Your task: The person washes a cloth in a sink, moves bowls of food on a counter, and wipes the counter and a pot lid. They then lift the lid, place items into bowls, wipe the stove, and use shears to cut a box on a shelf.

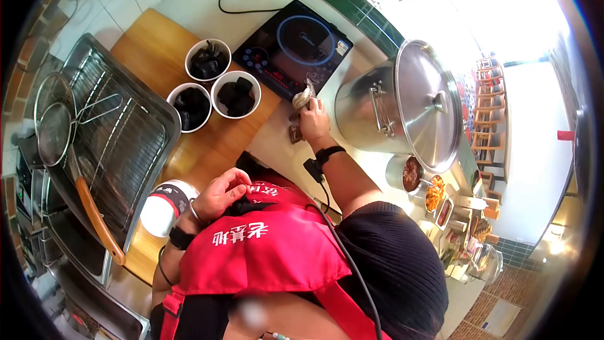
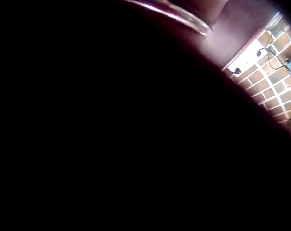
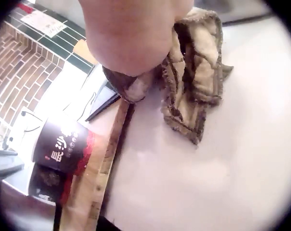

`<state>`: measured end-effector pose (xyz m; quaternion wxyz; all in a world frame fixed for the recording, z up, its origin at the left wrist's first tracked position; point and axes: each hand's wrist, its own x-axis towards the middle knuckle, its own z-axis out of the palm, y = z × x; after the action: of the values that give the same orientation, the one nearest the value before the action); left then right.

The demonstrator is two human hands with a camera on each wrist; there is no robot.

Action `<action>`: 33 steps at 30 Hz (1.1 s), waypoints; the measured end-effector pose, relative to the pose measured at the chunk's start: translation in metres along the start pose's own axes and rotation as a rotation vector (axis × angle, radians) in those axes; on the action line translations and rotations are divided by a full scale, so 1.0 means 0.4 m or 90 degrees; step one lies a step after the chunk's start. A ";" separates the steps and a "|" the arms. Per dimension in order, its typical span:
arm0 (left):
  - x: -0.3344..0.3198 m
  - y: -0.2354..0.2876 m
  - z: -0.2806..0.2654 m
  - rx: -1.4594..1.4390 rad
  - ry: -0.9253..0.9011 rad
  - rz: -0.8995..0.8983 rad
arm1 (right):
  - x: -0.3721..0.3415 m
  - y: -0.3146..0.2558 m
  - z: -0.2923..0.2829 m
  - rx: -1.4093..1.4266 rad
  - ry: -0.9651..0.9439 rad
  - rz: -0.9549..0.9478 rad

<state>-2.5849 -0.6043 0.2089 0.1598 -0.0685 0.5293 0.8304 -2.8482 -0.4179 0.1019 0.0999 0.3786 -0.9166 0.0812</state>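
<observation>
My right hand (image 1: 316, 123) grips a bunched brown-and-beige rag (image 3: 197, 65) on the white counter (image 3: 232, 159). Part of the rag hangs out from under the palm in the right wrist view, and the fingertips are hidden there. Just beyond this hand is a black induction cooker (image 1: 306, 41) with its red display lit. My left hand (image 1: 220, 194) is held in front of the red apron (image 1: 277, 245), fingers loosely bent and holding nothing. Mostly black, the left wrist view shows only a bracelet (image 2: 184, 17) and some wall.
Three paper bowls with black pieces, one being the nearest bowl (image 1: 236, 94), stand on a wooden board (image 1: 148, 38). Right of the rag rises a large lidded steel pot (image 1: 365, 110). A rack tray (image 1: 119, 119) with strainers lies left. A white tub (image 1: 165, 211) stands by my left wrist.
</observation>
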 end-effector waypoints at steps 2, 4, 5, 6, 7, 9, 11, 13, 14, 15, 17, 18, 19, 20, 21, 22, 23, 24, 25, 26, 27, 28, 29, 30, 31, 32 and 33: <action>-0.004 -0.007 0.005 0.005 -0.006 0.003 | 0.007 0.000 -0.018 0.000 -0.023 -0.010; -0.007 -0.008 0.010 0.019 -0.010 0.010 | 0.011 0.002 -0.028 -0.019 -0.055 -0.021; -0.010 -0.009 0.012 0.022 -0.012 0.012 | 0.002 0.007 -0.024 -0.020 -0.051 -0.021; -0.014 -0.008 0.013 0.018 -0.012 0.015 | -0.012 0.014 -0.016 -0.013 -0.046 -0.025; -0.018 -0.007 0.013 0.014 -0.012 0.019 | -0.024 0.020 -0.012 -0.005 -0.040 -0.031; -0.027 -0.009 0.010 0.028 -0.004 0.027 | -0.068 0.018 -0.045 0.030 -0.116 -0.020; -0.035 -0.007 0.009 0.039 0.003 0.035 | -0.098 -0.001 -0.096 0.064 -0.194 -0.009; -0.043 0.004 0.010 0.025 0.007 0.001 | -0.100 -0.030 -0.166 0.074 -0.421 0.069; -0.043 0.002 0.010 0.023 0.008 0.003 | -0.111 -0.017 -0.150 0.114 -0.451 0.102; -0.040 -0.002 0.010 0.013 0.004 0.013 | -0.089 -0.047 -0.198 0.113 -0.451 0.101; -0.038 -0.004 0.012 0.004 0.000 0.022 | -0.044 -0.098 -0.289 0.059 -0.593 0.063; -0.037 -0.004 0.013 -0.002 0.000 0.024 | -0.056 -0.079 -0.262 0.059 -0.593 0.063; -0.036 -0.004 0.014 -0.008 0.000 0.025 | -0.079 -0.042 -0.211 0.084 -0.534 0.091; -0.036 -0.004 0.013 -0.007 0.000 0.025 | -0.086 -0.032 -0.199 0.109 -0.475 0.119; -0.035 -0.004 0.013 -0.001 0.002 0.026 | -0.090 -0.021 -0.190 0.110 -0.474 0.119; -0.032 -0.003 0.012 0.005 0.003 0.027 | -0.093 -0.012 -0.182 0.127 -0.441 0.134; -0.030 -0.002 0.009 0.008 0.001 0.026 | -0.092 -0.008 -0.180 0.145 -0.408 0.150; -0.029 -0.003 0.008 0.012 0.004 0.012 | -0.095 -0.003 -0.174 0.146 -0.406 0.154; -0.027 -0.001 0.006 0.018 0.007 -0.001 | -0.100 0.004 -0.165 0.166 -0.372 0.159; -0.024 0.002 0.006 0.021 0.002 -0.003 | -0.102 0.009 -0.162 0.186 -0.337 0.165; -0.022 0.006 0.006 0.025 0.003 -0.004 | -0.104 0.011 -0.161 0.187 -0.333 0.170; -0.019 0.009 0.006 0.028 0.005 -0.006 | -0.106 0.010 -0.160 0.172 -0.334 0.176; -0.015 0.010 0.006 0.032 0.001 -0.008 | -0.110 0.009 -0.159 0.156 -0.334 0.182; -0.011 0.011 0.006 0.037 0.004 0.002 | -0.121 0.015 -0.144 0.158 -0.332 0.185; -0.007 0.012 0.007 0.041 0.007 0.011 | -0.139 0.026 -0.116 0.183 -0.287 0.178; -0.003 0.017 0.008 0.044 0.005 0.010 | -0.150 0.026 -0.107 0.208 -0.242 0.169; -0.002 0.023 0.009 0.038 0.009 0.003 | -0.164 0.025 -0.100 0.210 -0.240 0.172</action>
<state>-2.5872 -0.6046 0.2185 0.1563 -0.0683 0.5550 0.8141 -2.8048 -0.3573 0.1237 -0.1472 0.2728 -0.9355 0.1696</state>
